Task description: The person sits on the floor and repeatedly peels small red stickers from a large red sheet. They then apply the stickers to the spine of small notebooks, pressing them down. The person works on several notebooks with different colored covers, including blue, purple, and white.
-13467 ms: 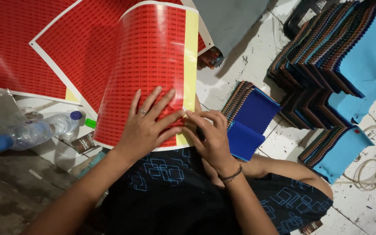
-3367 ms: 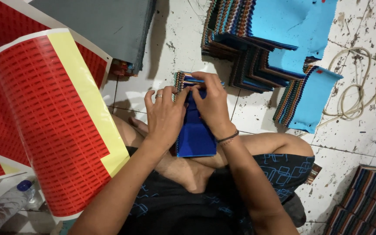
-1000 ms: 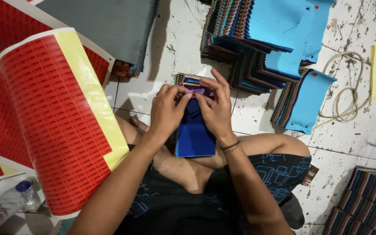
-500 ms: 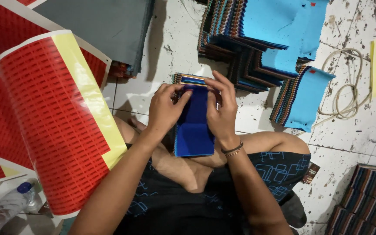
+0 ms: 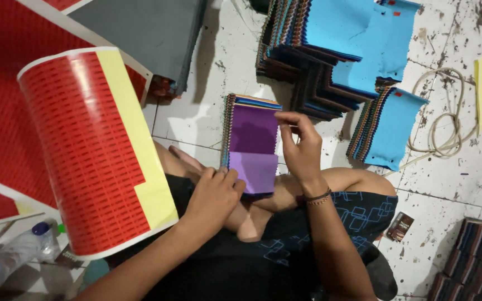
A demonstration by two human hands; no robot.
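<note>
- Left hand point(image 5: 214, 196) is pinching the lilac fabric flap's lower corner.
- Right hand point(image 5: 301, 146), fingers loosely curled, is touching the swatch book point(image 5: 250, 146), lying between lap and speckled tile floor point(image 5: 218, 83).
- Glossy red sheet point(image 5: 93, 150) is curling beside it.

a small workshop floor: stacked fabric swatch books point(image 5: 336, 50), red label sheets point(image 5: 93, 150), stained tiles point(image 5: 453, 178)

We see bare floor point(image 5: 218, 61) open above the swatch booklet point(image 5: 250, 142). The curled red sticker sheet point(image 5: 93, 150) blocks our left, the stacked blue swatch books point(image 5: 336, 50) crowd our right.
</note>
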